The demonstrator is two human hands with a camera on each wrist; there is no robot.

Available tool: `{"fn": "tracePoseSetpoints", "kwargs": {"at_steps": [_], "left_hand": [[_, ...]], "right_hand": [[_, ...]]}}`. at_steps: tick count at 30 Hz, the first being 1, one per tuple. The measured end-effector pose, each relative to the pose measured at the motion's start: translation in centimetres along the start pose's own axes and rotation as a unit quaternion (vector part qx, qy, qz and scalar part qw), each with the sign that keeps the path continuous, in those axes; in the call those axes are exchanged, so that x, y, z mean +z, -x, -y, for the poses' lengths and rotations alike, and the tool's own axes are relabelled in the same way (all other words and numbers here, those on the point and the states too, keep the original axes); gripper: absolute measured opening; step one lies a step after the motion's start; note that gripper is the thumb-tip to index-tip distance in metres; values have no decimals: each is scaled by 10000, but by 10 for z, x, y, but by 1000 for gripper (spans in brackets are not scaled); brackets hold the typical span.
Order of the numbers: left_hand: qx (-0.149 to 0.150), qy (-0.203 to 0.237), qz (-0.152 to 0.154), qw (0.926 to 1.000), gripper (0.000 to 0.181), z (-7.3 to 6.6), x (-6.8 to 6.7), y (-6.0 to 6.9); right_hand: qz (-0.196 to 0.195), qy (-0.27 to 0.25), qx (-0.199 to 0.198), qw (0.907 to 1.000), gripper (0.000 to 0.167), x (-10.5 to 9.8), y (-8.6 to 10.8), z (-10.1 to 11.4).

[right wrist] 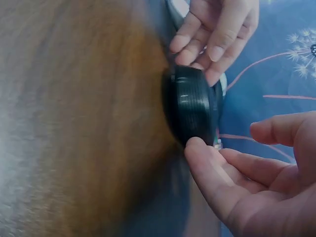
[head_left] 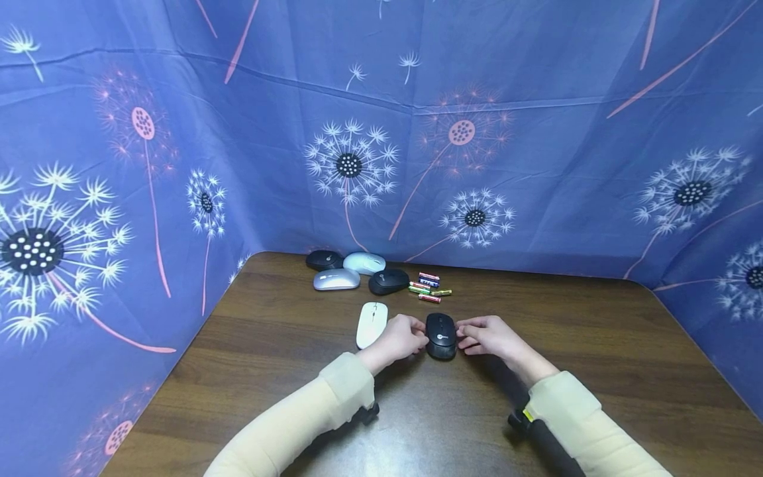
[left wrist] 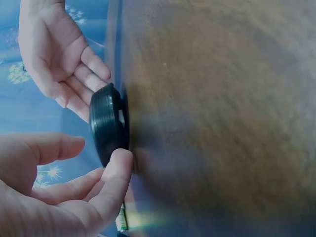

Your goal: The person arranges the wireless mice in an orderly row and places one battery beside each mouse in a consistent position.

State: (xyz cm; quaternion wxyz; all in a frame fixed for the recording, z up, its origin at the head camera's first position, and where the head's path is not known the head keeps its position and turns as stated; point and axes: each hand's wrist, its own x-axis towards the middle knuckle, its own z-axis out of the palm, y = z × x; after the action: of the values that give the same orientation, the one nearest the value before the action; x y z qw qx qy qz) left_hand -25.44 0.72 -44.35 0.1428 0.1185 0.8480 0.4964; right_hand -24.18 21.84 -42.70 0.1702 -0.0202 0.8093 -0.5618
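A black computer mouse [head_left: 440, 328] with a light logo lies on the table between the two hands. At its left side is my left hand [head_left: 401, 338], fingertips at the mouse's edge and thumb held apart in the left wrist view. On the opposite side my right hand [head_left: 489, 336] has its fingertips at the mouse's edge. Its thumb also stands away from the black mouse [right wrist: 190, 106] in the right wrist view. Neither hand wraps round it. Just left of the left hand lies a white mouse [head_left: 371, 323], partly hidden by that hand.
Toward the back of the brown table [head_left: 286, 371] sit a black mouse [head_left: 324, 259], a pale blue mouse [head_left: 364, 263], a silver mouse [head_left: 336, 279] and another black mouse [head_left: 389, 281]. Several small batteries [head_left: 429, 299] lie beside them. A blue dandelion-patterned cloth [head_left: 405, 159] hangs behind.
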Motion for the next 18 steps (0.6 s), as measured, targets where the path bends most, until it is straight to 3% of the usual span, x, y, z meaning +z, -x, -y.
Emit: {"fn": "tracePoseSetpoints", "kwargs": {"at_steps": [7,18], "left_hand": [[288,-75,123,9995,30,-7,-15,10],[797,-202,-103,9966,31,-8,-51,22]], "right_hand": [[79,-255,-169,9995,42,-5,4,14],[217,-707,-383,9965,41,-2,6,35]]}}
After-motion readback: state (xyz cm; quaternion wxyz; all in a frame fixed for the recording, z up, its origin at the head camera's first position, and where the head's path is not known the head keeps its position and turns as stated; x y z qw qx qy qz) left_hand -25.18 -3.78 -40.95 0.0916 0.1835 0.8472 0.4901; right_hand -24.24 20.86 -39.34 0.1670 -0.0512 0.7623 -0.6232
